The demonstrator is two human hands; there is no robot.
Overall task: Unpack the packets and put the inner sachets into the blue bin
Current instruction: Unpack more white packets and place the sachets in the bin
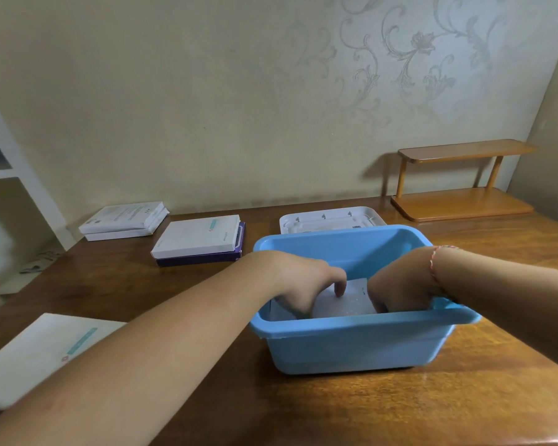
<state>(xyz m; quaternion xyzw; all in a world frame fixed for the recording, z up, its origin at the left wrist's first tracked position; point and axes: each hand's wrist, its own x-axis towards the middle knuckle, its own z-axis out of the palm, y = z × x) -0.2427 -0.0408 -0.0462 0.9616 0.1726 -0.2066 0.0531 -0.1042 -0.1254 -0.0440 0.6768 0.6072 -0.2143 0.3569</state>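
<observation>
Both my hands reach down into the blue bin (pixel 351 336) at the middle of the table. A pale grey-white sachet (pixel 353 299) lies flat inside it. My left hand (pixel 306 281) rests on the sachet's left part, thumb and fingers pointing down onto it. My right hand (pixel 397 289) is at the sachet's right edge; its fingers are hidden below the bin's rim. Two stacks of white packets stand at the back: one (pixel 123 220) far left, another (pixel 197 236) on a purple box (pixel 200 259). A flat white packet (pixel 42 355) lies at the near left.
A white plastic lid or tray (pixel 329 217) lies just behind the bin. A small wooden two-tier shelf (pixel 461 181) stands at the back right against the wall. The wooden table's (pixel 335 410) left edge drops to the floor beside a white shelf unit.
</observation>
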